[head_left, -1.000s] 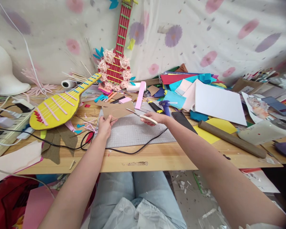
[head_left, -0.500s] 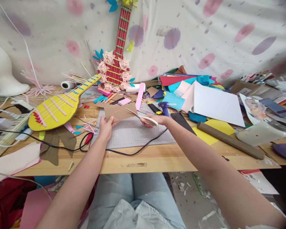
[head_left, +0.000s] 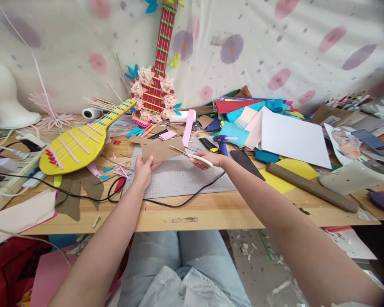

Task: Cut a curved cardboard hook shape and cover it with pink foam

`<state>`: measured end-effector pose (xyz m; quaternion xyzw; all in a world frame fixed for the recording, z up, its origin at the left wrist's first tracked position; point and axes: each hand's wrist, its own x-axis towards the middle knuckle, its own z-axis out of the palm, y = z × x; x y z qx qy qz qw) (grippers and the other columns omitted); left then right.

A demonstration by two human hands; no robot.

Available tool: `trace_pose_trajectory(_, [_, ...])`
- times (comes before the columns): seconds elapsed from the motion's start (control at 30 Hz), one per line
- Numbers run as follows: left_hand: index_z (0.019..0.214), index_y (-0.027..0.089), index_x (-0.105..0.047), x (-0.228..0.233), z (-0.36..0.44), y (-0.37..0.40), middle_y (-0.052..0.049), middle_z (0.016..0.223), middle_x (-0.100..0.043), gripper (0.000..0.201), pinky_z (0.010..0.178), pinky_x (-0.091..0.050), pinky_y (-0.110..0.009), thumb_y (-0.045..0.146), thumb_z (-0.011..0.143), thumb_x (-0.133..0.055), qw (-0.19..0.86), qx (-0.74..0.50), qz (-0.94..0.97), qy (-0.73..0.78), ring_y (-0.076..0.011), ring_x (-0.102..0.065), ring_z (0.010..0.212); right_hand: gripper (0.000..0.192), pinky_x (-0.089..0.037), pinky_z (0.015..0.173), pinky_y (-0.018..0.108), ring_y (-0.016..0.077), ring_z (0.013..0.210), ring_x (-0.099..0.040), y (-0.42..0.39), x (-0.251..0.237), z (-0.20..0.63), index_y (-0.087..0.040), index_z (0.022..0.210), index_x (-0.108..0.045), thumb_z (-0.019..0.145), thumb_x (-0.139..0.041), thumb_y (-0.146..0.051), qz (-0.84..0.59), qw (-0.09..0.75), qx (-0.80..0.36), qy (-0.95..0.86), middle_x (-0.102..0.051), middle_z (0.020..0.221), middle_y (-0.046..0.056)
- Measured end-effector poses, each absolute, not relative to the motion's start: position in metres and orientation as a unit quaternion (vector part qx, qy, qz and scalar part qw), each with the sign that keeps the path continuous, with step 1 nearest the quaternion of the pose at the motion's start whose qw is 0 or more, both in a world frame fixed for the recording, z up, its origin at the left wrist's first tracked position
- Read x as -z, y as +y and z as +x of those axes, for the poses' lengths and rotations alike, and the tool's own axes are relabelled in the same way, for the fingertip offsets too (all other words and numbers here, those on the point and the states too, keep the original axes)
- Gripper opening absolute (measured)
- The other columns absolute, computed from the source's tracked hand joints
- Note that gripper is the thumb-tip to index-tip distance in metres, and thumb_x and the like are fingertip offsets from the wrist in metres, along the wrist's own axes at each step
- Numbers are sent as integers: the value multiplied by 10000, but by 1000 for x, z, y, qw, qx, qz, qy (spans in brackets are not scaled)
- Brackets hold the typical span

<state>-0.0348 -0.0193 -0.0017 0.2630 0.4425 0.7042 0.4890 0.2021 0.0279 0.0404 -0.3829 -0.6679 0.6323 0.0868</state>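
My left hand [head_left: 144, 170] pinches the lower left edge of a brown piece of cardboard [head_left: 166, 152], held above the grey cutting mat [head_left: 176, 181]. A faint curved line shows on the cardboard near my thumb. In my right hand [head_left: 211, 159] is a pair of scissors [head_left: 201, 161] with white handles, my fingers wrapped round them. Their blades point left and lie across the right part of the cardboard. Whether the blades are fully closed is too small to tell.
A yellow paper lute [head_left: 72, 149] lies to the left, and a red flowered guitar [head_left: 156, 85] leans on the curtain behind. A purple glue gun [head_left: 222, 145], coloured paper and a brown roll [head_left: 310, 187] are on the right. A black cable [head_left: 179, 205] crosses the front.
The scissor handles have come slightly closer together in my right hand. The cardboard and my left hand stay nearly in place; the whole view has shifted a little.
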Motion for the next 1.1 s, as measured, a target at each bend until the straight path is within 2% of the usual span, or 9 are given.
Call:
trace_pose_trajectory(0.3, [794, 179, -443, 2, -35, -19, -26, 857, -629, 183, 761, -528, -413, 110, 705, -588, 490, -705, 262, 441, -138, -634, 741, 434, -229, 343, 148, 12, 405, -313, 30, -39, 204, -154, 666, -420, 651, -634, -531, -400, 85, -617, -673, -363, 539, -61])
trace_pose_trajectory(0.87, [799, 165, -422, 0, -32, -21, 2, 771, -643, 186, 662, -559, -334, 95, 716, -573, 495, -685, 280, 455, -110, -636, 664, 439, -213, 331, 146, 15, 380, -298, 25, -48, 215, -158, 669, -402, 688, -585, -557, -379, 52, -612, -693, -357, 498, -68])
trace_pose_trajectory(1.1, [816, 171, -406, 4, -24, -23, -2, 769, -629, 233, 609, -559, -319, 150, 692, -602, 489, -666, 331, 455, -120, -632, 650, 513, -277, 392, 185, 42, 417, -361, 20, -56, 214, -153, 667, -428, 684, -494, -661, -362, 0, -596, -716, -403, 516, -40])
